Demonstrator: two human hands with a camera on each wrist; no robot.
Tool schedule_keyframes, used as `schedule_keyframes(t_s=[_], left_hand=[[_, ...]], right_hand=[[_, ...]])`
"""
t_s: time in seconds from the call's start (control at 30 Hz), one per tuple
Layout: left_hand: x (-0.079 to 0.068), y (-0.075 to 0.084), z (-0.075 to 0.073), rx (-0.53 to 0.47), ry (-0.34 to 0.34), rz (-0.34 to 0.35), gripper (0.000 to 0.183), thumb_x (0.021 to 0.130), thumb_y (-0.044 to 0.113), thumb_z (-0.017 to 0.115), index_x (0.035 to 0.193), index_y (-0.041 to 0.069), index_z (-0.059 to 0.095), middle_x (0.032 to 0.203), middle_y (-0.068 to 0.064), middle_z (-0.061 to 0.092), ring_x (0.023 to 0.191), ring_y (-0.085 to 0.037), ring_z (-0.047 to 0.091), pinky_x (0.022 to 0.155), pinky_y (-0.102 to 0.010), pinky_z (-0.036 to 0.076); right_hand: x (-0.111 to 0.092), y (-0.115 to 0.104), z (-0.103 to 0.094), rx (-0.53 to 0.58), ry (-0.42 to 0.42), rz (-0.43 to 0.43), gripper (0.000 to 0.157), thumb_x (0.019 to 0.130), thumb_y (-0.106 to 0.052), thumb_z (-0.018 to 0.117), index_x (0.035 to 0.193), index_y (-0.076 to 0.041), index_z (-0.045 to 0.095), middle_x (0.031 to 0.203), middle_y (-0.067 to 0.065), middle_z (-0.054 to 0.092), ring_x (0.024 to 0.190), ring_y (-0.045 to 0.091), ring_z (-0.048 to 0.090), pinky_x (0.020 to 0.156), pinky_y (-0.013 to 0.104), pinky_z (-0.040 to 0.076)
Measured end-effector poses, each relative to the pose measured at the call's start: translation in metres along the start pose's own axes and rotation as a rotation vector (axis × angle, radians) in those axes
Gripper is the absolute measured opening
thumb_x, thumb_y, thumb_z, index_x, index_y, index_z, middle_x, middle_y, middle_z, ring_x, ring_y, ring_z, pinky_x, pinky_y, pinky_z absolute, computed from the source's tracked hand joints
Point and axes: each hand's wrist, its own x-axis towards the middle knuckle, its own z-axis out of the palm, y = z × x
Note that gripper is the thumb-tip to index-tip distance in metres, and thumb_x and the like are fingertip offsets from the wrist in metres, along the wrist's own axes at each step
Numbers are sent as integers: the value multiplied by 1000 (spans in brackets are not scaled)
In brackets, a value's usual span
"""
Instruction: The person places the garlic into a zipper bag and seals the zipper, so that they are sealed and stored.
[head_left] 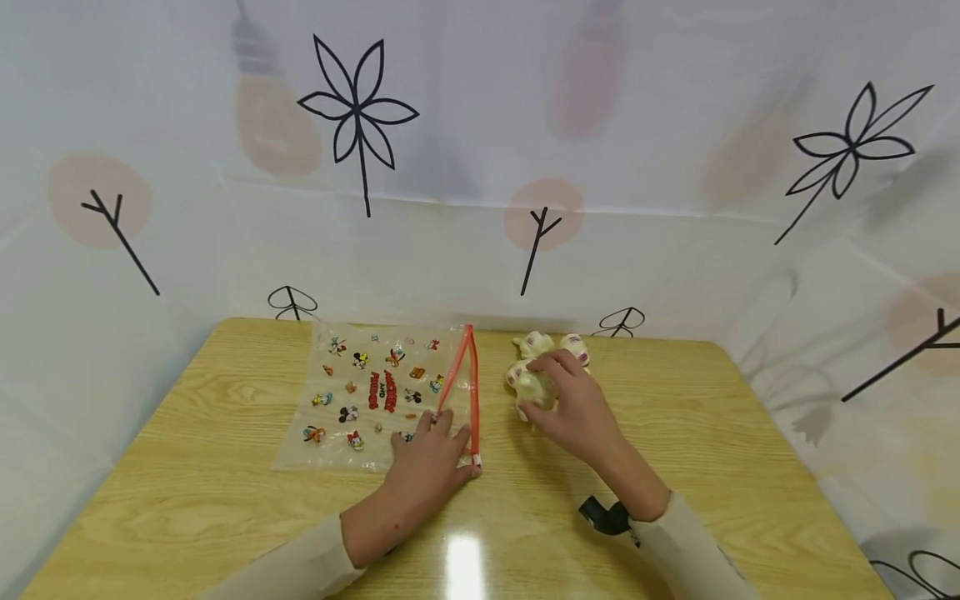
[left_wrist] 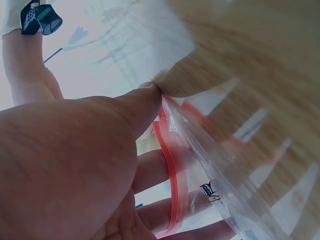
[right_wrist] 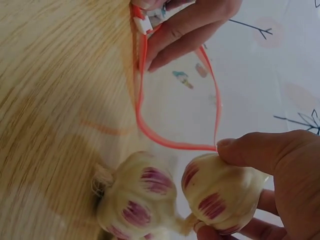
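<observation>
A clear zip bag with cartoon prints and a red zip edge lies flat on the table. My left hand holds it near the zip's lower end, with the thumb at the white slider. In the left wrist view several fingers show behind the red strip. The bag's mouth gapes toward the right. My right hand grips a cream garlic bulb with purple streaks between thumb and fingers. Another garlic bulb sits right beside it.
More garlic bulbs cluster just beyond the right hand on the wooden table. A white patterned cloth hangs behind the table and along its sides. A dark camera is strapped at the right wrist.
</observation>
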Motion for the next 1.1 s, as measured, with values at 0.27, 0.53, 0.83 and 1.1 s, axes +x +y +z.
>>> schedule_keyframes(t_s=[0.27,0.53,0.83,1.1], left_hand=[[0,0,-1,-4,5,-1,63,96,56,73,142,15,69,152,-19,55,140,-50,50,87,-83,47],[0,1,-1,9,5,-2,62,96,57,72,142,16,69,152,-18,56,140,-49,50,87,-82,48],[1,2,-2,36,-5,-13,63,96,60,71,143,17,69,153,-17,56,141,-48,50,87,-81,49],[0,3,-2,27,-20,-19,66,97,60,69,147,17,65,155,-17,54,143,-48,49,90,-81,48]], right_hand=[[10,-7,8,19,15,-40,49,79,-11,93,121,-3,71,127,9,65,114,29,67,93,46,59],[17,-13,23,28,-14,-51,49,79,-11,93,122,-2,70,126,9,64,116,28,66,95,45,58],[18,-17,41,54,-62,-45,47,84,-13,91,125,-5,69,128,8,61,112,28,65,96,46,57],[23,-18,54,72,-95,-36,48,84,-16,91,125,-6,69,129,9,61,114,30,66,97,47,57]])
